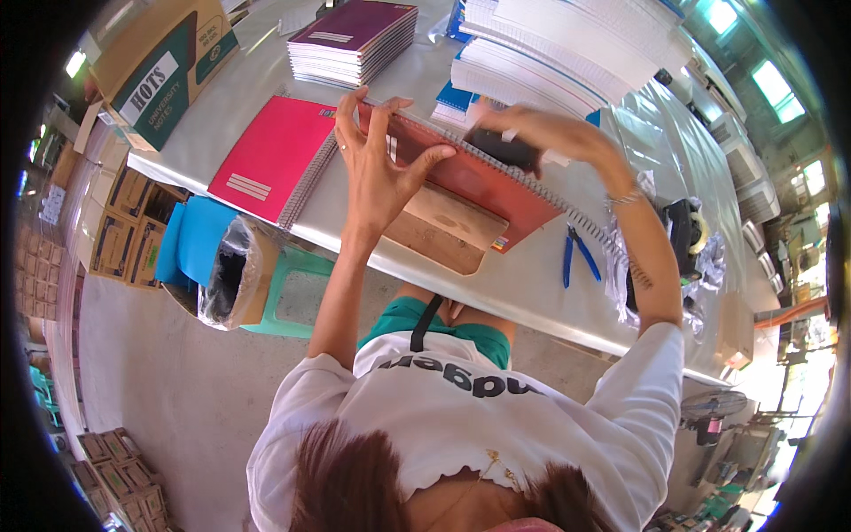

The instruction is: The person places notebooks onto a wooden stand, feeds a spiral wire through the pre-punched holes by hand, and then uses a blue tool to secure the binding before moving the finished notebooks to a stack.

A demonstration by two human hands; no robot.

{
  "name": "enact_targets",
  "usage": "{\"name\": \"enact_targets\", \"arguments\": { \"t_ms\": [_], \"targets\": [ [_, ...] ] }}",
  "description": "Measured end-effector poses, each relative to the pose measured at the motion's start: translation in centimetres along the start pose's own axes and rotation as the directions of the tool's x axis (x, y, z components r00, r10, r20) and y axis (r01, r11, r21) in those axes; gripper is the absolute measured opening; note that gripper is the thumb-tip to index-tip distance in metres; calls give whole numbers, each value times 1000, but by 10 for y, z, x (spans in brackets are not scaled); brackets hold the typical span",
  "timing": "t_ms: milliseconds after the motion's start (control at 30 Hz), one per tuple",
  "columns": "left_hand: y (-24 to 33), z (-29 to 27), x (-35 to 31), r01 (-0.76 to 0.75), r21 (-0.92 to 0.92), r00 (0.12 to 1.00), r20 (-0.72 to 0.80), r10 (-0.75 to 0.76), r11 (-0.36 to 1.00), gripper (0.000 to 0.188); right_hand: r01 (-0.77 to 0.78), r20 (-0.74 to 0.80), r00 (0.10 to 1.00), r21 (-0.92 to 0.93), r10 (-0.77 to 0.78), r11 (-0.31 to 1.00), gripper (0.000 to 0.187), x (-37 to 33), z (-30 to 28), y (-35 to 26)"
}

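Note:
My left hand (pixel 377 168) grips a red spiral notebook (pixel 527 208) along its upper edge, thumb on the near side and fingers over the top. The notebook stands tilted on its edge, its wire coil (pixel 581 222) running along the top and sticking out past the right end. Just behind the coil, my right hand (pixel 541 129) is smeared by motion. A dark object (pixel 505 151) shows beneath it; I cannot tell what it is or whether I hold it. Below the notebook, a brown cardboard piece (pixel 456 222) lies at the table's near edge.
A bright pink spiral notebook (pixel 275 155) lies flat at left. Blue-handled pliers (pixel 578 255) rest at right, near a tape dispenser (pixel 687 230). Behind stand maroon notebooks (pixel 355 40) and tall paper stacks (pixel 541 75). A printed carton (pixel 164 80) is far left; a plastic-lined box (pixel 235 275) stands below.

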State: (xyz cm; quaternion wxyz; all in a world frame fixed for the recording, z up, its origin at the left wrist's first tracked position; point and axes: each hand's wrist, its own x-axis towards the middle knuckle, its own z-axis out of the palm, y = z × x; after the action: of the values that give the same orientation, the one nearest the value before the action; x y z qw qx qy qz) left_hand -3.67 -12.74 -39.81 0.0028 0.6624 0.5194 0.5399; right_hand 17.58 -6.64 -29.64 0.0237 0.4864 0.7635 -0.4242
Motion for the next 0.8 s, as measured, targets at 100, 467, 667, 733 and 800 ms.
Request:
{"name": "enact_targets", "arguments": {
  "t_ms": [100,467,667,733,800],
  "targets": [
    [4,1,4,11,-19,1000,10,-10,1000,72,36,-250,931,-659,-265,752,75,43,23,69],
    [-5,0,7,66,-225,998,21,-63,972,85,-18,-295,924,-670,-243,742,70,60,13,77],
    [-20,-6,11,45,-345,999,21,-40,938,79,126,-113,987,104,-114,987,89,15,9,4],
    [-31,-9,11,107,-293,988,138,-68,950,74,-96,-186,981,-242,51,966,97,23,31,-21],
    [-29,-8,13,36,-279,996,86,-12,960,64,-85,-171,985,-383,20,920,100,39,18,10]
  ]
}}
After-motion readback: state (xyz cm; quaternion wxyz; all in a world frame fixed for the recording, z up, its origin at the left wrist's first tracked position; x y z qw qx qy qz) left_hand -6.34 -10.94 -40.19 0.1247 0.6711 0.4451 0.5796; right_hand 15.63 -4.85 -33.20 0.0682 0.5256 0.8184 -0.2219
